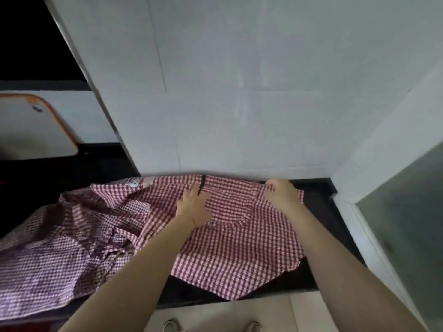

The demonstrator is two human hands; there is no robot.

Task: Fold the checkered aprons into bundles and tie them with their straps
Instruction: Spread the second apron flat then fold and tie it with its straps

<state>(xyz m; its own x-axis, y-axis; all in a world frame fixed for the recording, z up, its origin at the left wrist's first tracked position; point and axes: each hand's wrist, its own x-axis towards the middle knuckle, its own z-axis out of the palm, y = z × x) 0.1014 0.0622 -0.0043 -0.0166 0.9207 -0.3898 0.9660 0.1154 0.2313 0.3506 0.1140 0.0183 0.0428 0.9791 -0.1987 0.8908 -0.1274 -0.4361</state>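
Note:
A red-and-white checkered apron [235,245] lies spread on a dark countertop [318,200], its lower edge hanging over the front. My left hand [194,207] rests on the cloth near its far middle, fingers by a dark strap [202,185]. My right hand [282,190] grips the apron's far right corner, fingers curled into the fabric. A heap of more checkered aprons [60,248], purplish in the dim light, lies crumpled to the left, partly overlapping the spread one.
A white tiled wall [239,92] rises right behind the counter. A white cutting board with an orange rim [36,125] leans at the far left. A white wall and grey panel [395,212] close off the right. My shoes [211,325] show on the light floor.

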